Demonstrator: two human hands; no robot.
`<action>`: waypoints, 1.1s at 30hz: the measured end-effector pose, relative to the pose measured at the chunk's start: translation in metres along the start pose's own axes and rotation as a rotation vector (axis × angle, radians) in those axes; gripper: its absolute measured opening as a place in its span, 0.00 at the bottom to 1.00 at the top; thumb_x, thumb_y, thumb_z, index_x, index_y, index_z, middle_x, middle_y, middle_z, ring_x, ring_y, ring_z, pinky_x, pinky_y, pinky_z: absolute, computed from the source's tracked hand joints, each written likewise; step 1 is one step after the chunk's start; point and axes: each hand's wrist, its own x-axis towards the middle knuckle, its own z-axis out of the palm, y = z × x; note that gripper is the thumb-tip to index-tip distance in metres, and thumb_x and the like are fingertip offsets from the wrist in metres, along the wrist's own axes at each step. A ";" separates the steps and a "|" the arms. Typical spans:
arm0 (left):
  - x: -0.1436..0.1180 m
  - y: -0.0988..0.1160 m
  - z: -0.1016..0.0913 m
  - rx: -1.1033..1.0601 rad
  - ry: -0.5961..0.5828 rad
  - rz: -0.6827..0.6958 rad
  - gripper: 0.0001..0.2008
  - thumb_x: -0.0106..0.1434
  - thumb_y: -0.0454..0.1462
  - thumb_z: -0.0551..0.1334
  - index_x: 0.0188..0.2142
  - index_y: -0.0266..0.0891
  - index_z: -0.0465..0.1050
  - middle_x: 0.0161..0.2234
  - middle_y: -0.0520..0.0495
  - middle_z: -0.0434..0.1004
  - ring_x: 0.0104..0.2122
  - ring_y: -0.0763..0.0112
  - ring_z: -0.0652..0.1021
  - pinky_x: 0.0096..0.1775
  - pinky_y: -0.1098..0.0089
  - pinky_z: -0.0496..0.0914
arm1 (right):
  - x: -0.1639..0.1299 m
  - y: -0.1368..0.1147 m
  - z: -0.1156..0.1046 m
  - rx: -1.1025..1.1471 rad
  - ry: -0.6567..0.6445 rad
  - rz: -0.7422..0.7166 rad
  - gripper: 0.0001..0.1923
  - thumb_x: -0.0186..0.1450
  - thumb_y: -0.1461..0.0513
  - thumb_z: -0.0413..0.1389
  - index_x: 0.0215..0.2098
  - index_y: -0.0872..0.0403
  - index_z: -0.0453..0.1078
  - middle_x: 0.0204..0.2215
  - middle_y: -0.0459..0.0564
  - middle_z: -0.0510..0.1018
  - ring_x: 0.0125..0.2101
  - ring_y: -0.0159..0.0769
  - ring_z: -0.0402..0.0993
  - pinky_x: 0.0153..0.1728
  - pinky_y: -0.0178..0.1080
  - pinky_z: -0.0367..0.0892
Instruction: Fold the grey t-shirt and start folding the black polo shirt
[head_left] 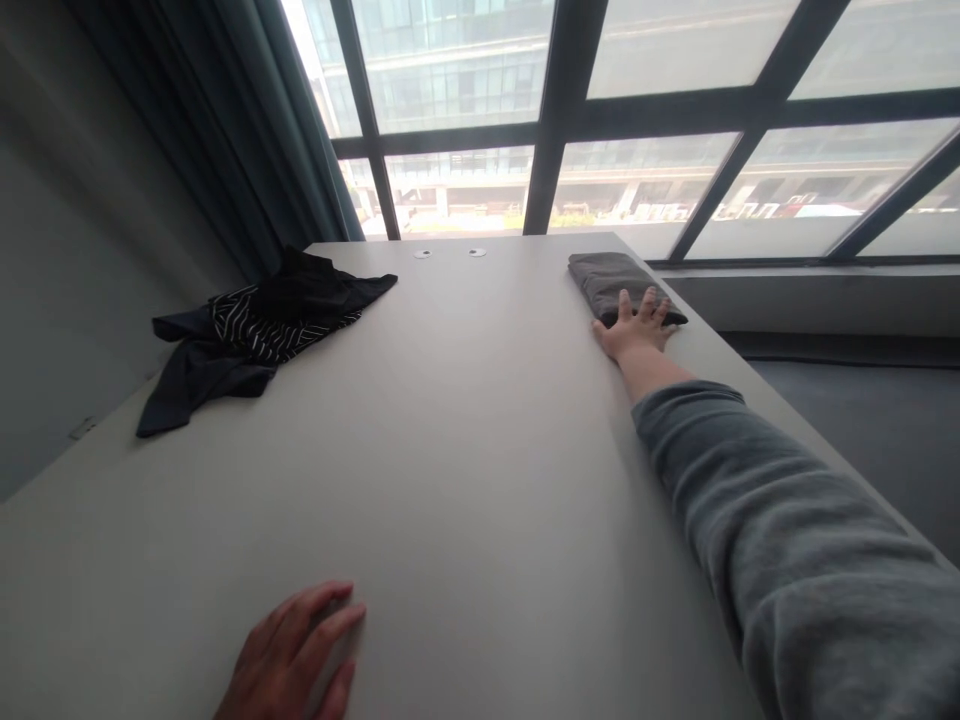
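My right hand is stretched far out along the table's right side, fingers spread flat over the near end of a folded dark grey-brown cloth. The folded cloth is a neat, flat rectangle; whether it is a garment I cannot tell. Near the front of the table, my left hand rests with loosely curved fingers apart and nothing in them. A crumpled heap of dark clothing, black and navy with a white-line pattern in part, lies at the left edge, away from both hands.
The white table reaches toward a large window with dark frames. Two round cable-hole covers sit at its far edge. A dark blue curtain and a grey wall stand at the left. Grey floor shows beyond the right edge.
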 end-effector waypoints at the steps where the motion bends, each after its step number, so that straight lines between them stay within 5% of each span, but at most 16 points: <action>1: 0.006 -0.002 -0.001 -0.010 -0.011 0.005 0.17 0.71 0.41 0.60 0.58 0.51 0.75 0.57 0.47 0.79 0.55 0.61 0.79 0.53 0.63 0.75 | -0.006 -0.001 -0.002 -0.008 0.014 -0.018 0.50 0.72 0.38 0.45 0.81 0.49 0.31 0.78 0.63 0.23 0.74 0.73 0.23 0.65 0.78 0.43; 5: 0.047 -0.027 0.010 -0.037 -0.081 0.034 0.16 0.73 0.38 0.57 0.57 0.49 0.75 0.59 0.45 0.77 0.58 0.60 0.76 0.59 0.58 0.71 | -0.046 -0.011 -0.012 0.004 0.012 -0.135 0.45 0.74 0.43 0.45 0.81 0.50 0.33 0.79 0.61 0.26 0.76 0.67 0.23 0.69 0.72 0.42; 8: 0.106 -0.062 0.025 -0.001 -0.139 0.030 0.17 0.73 0.39 0.55 0.57 0.46 0.76 0.61 0.42 0.75 0.60 0.57 0.74 0.60 0.54 0.68 | -0.097 -0.032 -0.020 0.056 -0.072 -0.169 0.42 0.75 0.43 0.43 0.80 0.52 0.41 0.79 0.62 0.33 0.77 0.64 0.27 0.71 0.65 0.43; 13: 0.242 -0.142 0.043 0.209 -0.163 -0.232 0.21 0.73 0.41 0.55 0.59 0.37 0.76 0.67 0.34 0.67 0.64 0.46 0.69 0.62 0.48 0.64 | -0.180 -0.073 -0.031 0.105 -0.187 -0.278 0.42 0.76 0.41 0.42 0.80 0.52 0.47 0.79 0.62 0.41 0.77 0.61 0.32 0.73 0.58 0.41; 18: 0.337 -0.218 0.050 0.332 -0.190 -0.486 0.25 0.68 0.40 0.55 0.60 0.32 0.76 0.72 0.27 0.61 0.68 0.37 0.63 0.62 0.41 0.62 | -0.197 -0.084 -0.042 0.081 -0.206 -0.241 0.38 0.78 0.45 0.42 0.79 0.54 0.50 0.78 0.63 0.46 0.77 0.58 0.38 0.73 0.55 0.43; 25: 0.353 -0.267 0.058 0.309 -0.348 -0.544 0.28 0.62 0.38 0.59 0.61 0.31 0.74 0.70 0.26 0.63 0.69 0.39 0.63 0.64 0.43 0.60 | -0.194 -0.081 -0.039 0.090 -0.157 -0.247 0.36 0.78 0.46 0.43 0.77 0.54 0.54 0.75 0.64 0.57 0.74 0.55 0.50 0.72 0.54 0.46; 33: 0.346 -0.264 0.051 0.322 -0.283 -0.553 0.26 0.67 0.34 0.54 0.63 0.27 0.70 0.65 0.23 0.69 0.61 0.38 0.74 0.59 0.44 0.67 | -0.192 -0.080 -0.034 0.107 -0.081 -0.274 0.34 0.77 0.47 0.45 0.74 0.55 0.60 0.71 0.65 0.63 0.71 0.55 0.56 0.70 0.54 0.50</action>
